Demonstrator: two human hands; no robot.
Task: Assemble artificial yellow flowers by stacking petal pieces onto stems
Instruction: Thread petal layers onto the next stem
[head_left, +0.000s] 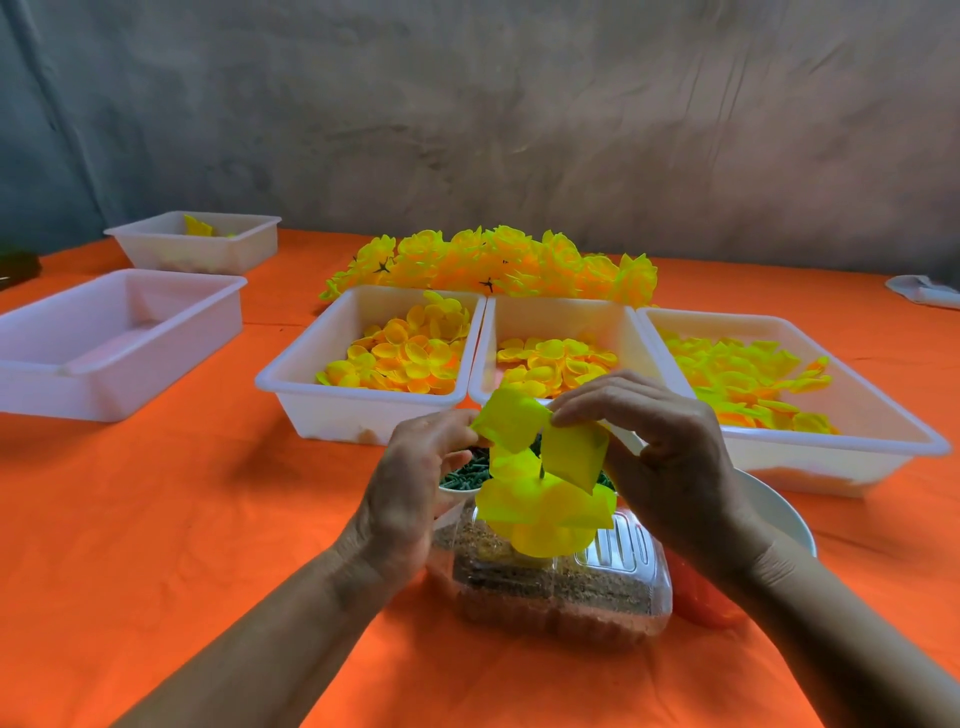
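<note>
A half-built yellow flower (545, 483) of several petal layers hangs over a clear plastic box (561, 587). My left hand (415, 483) pinches a petal piece at its upper left. My right hand (660, 447) pinches the top of the petal stack from the right. A thin green stem shows between the petals. Behind my left hand a small cup of green stems (465, 475) stands. Three white trays hold loose yellow petals: the left tray (291, 387), the middle tray (563, 312) and the right tray (883, 415).
A row of finished yellow flowers (493, 262) lies behind the trays. Two more white trays sit at the left, the near one (104, 332) empty, the far one (208, 244) with a few petals. A white bowl (779, 514) stands by my right wrist on the orange cloth (182, 519).
</note>
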